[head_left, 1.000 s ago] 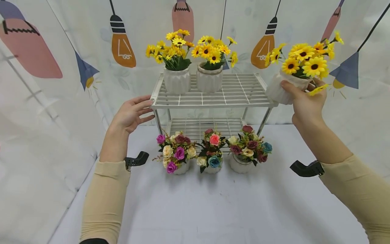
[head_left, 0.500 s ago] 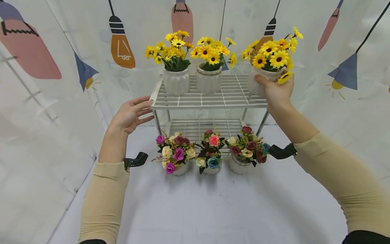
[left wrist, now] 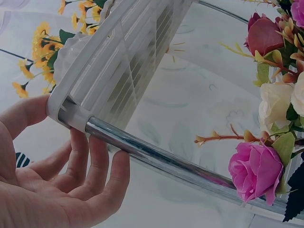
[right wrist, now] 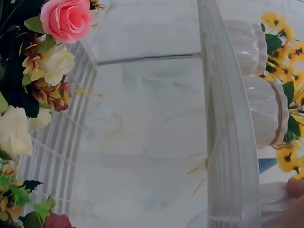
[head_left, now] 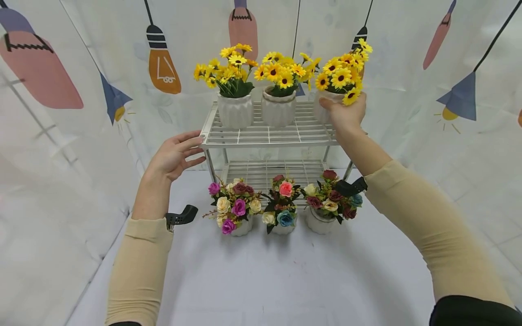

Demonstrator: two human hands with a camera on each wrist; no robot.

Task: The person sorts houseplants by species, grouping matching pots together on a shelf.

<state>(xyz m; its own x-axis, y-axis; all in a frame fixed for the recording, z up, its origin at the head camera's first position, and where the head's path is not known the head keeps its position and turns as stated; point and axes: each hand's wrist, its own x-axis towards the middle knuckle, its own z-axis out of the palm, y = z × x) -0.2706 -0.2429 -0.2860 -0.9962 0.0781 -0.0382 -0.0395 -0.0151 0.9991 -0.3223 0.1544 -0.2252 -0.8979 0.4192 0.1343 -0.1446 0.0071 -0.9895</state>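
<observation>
At the right end of the white wire rack's top shelf [head_left: 271, 136], my right hand [head_left: 346, 111] grips a white ribbed flower pot [head_left: 322, 108] of yellow sunflowers. Two similar sunflower pots stand to its left, the middle pot [head_left: 278, 108] and the left pot [head_left: 235, 111]. In the right wrist view only a bit of the right hand [right wrist: 295, 202] shows, beside the held pot [right wrist: 271, 197]. My left hand [head_left: 173, 156] holds the rack's front left corner, its thumb at the corner and its fingers [left wrist: 97, 166] against the chrome leg [left wrist: 156, 159].
Before the rack, on the white-covered table [head_left: 277, 271], stand a left pot of mixed roses [head_left: 236, 206], a middle one [head_left: 283, 203] and a right one [head_left: 332, 199]. The lower wire shelf [head_left: 277, 170] sits behind them. A curtain printed with lamps [head_left: 165, 68] hangs behind.
My right hand has brought its sunflower pot leftward from beyond the rack's right end to the top shelf, close to the middle pot. The left hand stays at the corner.
</observation>
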